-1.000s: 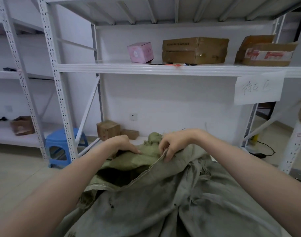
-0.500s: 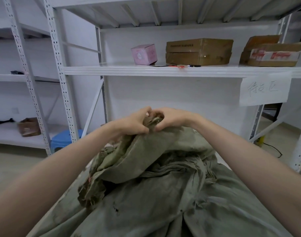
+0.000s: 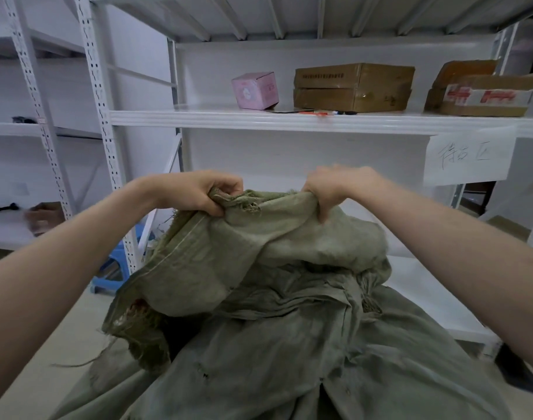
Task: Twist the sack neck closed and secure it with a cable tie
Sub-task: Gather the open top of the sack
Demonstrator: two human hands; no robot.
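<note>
Since half a second ago we are drawing our hands apart. We are holding the green woven sack (image 3: 289,344) up before us. Our left hand (image 3: 195,192) and right hand (image 3: 335,186) are each clenching its frayed rim (image 3: 277,201), stretched between them, in front of the white shelf (image 3: 259,119).

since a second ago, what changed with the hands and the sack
Both hands raised the top edge of the sack, met in the middle, then pulled apart: left hand went left, right hand went right, stretching the edge between them. Both kept gripping it. Boxes on the shelf stayed put.
</note>
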